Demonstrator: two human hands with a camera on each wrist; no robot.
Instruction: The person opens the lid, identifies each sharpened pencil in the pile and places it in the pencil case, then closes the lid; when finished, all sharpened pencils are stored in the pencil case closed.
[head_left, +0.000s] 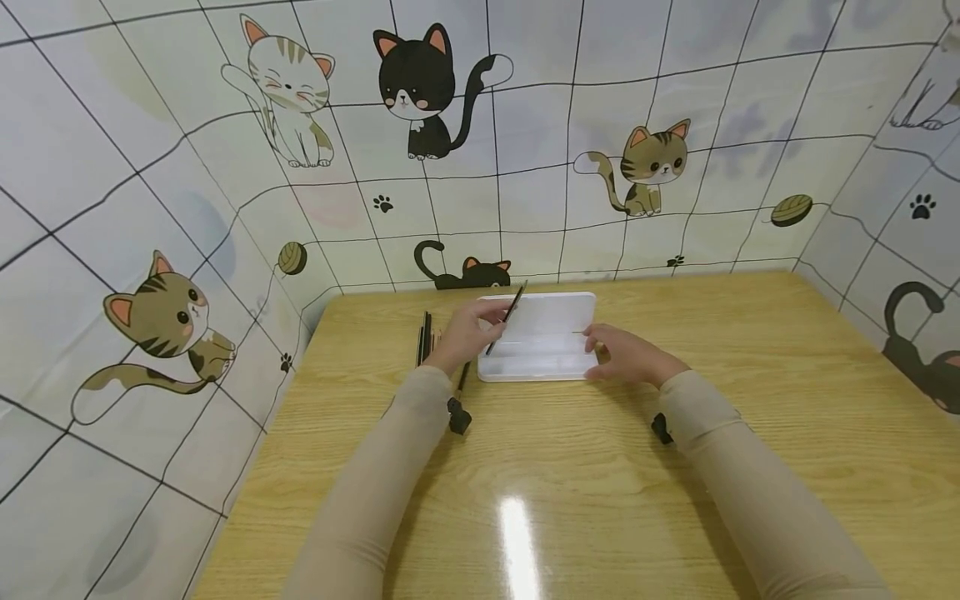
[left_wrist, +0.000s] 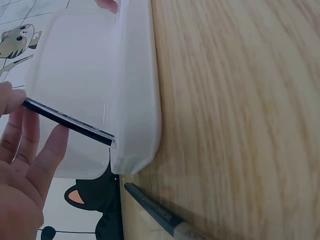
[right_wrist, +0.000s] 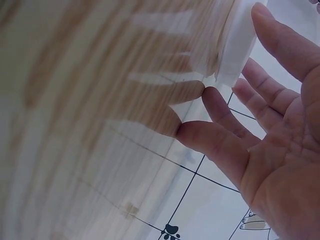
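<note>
My left hand (head_left: 467, 335) pinches a slim black pencil (left_wrist: 70, 122) between thumb and fingers. It slants over the left part of a white plastic pencil case (head_left: 536, 374), whose lid (head_left: 558, 307) stands opened at the back. In the left wrist view the pencil's lower end is right at the case's front wall. At the case's right end is my right hand (head_left: 630, 354), thumb near the front corner and fingers by the side. The right wrist view shows these fingers (right_wrist: 215, 142) spread and fairly straight, beside the white case end (right_wrist: 240, 45).
Several dark pencils (head_left: 426, 333) lie on the wooden table (head_left: 570, 475) left of the case, partly hidden by the left hand. A dark tapered pen (left_wrist: 152, 207) lies close to the case's left end. Cat-printed cloth walls (head_left: 525, 200) enclose the table's back and sides.
</note>
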